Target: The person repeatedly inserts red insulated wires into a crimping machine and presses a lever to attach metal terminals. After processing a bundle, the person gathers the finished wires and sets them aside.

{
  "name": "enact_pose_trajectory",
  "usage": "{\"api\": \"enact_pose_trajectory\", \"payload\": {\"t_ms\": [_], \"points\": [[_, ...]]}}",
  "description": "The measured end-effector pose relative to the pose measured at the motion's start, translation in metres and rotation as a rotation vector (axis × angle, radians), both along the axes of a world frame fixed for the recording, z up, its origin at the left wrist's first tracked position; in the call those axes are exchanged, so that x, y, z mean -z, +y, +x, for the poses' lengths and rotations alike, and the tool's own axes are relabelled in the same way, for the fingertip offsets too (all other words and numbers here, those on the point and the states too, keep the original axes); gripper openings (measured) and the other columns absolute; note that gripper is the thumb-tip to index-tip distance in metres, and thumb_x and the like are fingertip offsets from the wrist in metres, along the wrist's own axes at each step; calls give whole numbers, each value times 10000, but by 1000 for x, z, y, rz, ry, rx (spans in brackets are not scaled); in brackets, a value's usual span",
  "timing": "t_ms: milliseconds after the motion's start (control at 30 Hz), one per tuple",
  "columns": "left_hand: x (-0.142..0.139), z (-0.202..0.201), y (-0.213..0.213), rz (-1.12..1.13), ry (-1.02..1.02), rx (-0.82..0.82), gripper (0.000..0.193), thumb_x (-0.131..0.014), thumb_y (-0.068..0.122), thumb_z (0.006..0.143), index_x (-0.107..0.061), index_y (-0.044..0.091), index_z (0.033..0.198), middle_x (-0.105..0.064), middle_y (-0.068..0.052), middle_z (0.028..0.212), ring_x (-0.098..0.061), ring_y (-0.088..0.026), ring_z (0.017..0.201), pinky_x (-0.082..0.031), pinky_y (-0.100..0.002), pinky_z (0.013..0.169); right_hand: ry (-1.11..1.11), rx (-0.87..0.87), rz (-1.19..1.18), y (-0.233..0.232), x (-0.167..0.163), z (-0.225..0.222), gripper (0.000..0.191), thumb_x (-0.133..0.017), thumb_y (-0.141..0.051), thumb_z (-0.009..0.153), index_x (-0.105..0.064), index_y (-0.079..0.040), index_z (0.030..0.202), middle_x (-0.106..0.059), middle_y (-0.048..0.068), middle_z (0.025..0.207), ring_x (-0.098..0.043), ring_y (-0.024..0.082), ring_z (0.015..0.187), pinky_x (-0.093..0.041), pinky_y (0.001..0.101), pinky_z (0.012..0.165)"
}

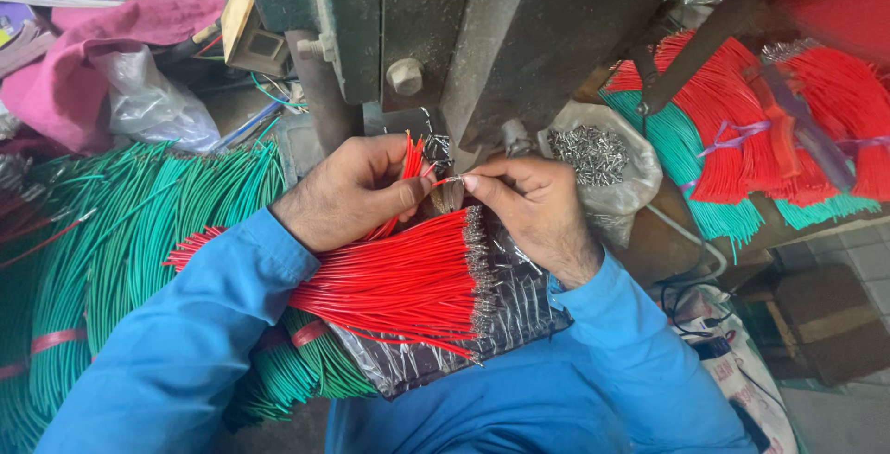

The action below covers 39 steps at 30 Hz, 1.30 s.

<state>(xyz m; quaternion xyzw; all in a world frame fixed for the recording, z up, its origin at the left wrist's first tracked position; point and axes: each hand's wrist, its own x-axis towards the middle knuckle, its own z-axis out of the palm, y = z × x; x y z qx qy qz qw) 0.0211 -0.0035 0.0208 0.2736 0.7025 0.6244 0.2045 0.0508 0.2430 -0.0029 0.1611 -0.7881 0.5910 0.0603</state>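
- Cluttered workshop bench, with a dark green metal press machine rising just beyond both hands.
- Single thin red wire with a metal tip is pinched between the fingertips of both hands, right under the press.
- Left hand is closed around a small clutch of red wires.
- Right hand pinches the wire's tip end, fingers curled.
- Below the hands lies a fanned bundle of red wires with metal terminals, resting on crinkled silver foil sheet.
- Right of the right hand: clear plastic bag of small metal terminals.
- Left of the left hand: heaps of green wires.
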Motion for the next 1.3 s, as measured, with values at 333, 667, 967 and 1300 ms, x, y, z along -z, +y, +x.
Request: {"api": "enact_pose_trajectory", "payload": {"t_ms": [333, 667, 967, 1300], "points": [[5, 0, 2, 0, 123, 80, 186, -725, 97, 942, -598, 35, 1063, -652, 17, 933, -578, -36, 904, -525, -225, 819, 67, 21, 483, 46, -32, 35, 193, -739, -53, 855, -768, -6, 1039, -748, 99, 1004, -722, 181, 910, -575, 303, 783], [11, -5, 2, 133, -63, 33, 154, -673, 72, 964, -634, 18, 1103, -712, 10, 934, -647, -40, 877, -546, -218, 798, -155, 208, 571, 47, -23, 35, 151, -754, -67, 849, -751, -20, 992, -746, 74, 843, -652, 178, 655, -519, 298, 605], [4, 0, 3, -4, 18, -24, 150, -651, 155, 1015, -685, 21, 1072, -671, 31, 852, -575, -23, 782, -519, -226, 692, 84, -10, -124, 17, -8, 18, 168, -596, 37, 1032, -690, 58, 1170, -754, 133, 1103, -746, 144, 1020, -619, 270, 939], [-2, 1, 4, -3, 27, -46, 151, -676, 180, 980, -683, 36, 1025, -690, 29, 818, -598, -22, 751, -525, -225, 660, -37, 1, -79, 0, 3, 2, 135, -715, -52, 976, -748, 51, 1058, -773, 81, 937, -693, 85, 855, -561, 228, 776]]}}
